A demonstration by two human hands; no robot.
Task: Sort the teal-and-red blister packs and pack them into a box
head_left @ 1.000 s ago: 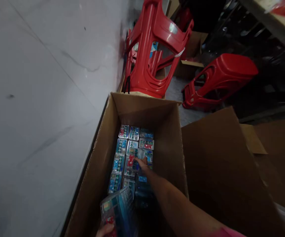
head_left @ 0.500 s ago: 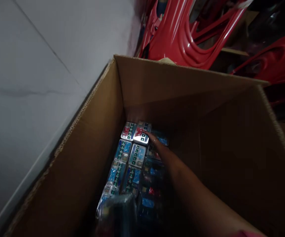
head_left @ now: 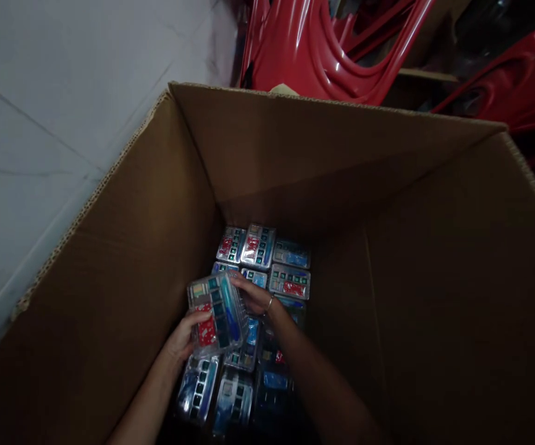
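Between my two hands is a clear plastic pack [head_left: 219, 315] with a red patterned piece, a row of dark green squares and a blue pen-like item inside. My left hand [head_left: 185, 334] grips its left side, thumb over the red piece. On the upper right edge, my right hand [head_left: 253, 295] is closed, a thin band round its wrist. Beneath them, similar packs lie in rows on the bottom of a deep cardboard box [head_left: 295, 148]. One such pack [head_left: 258, 246] is near the far wall; another pack [head_left: 290, 281] lies right of my right hand.
Beyond the box's far edge stand glossy red plastic chairs [head_left: 290, 55]. A pale tiled surface with grey veins [head_left: 40, 93] runs along the left. The tall cardboard walls surround both forearms. The lower part of the box is very dark.
My left hand has come into view, and both hands now hold a pack above the rows. My right hand has drawn back from the far packs. The view has shifted slightly.
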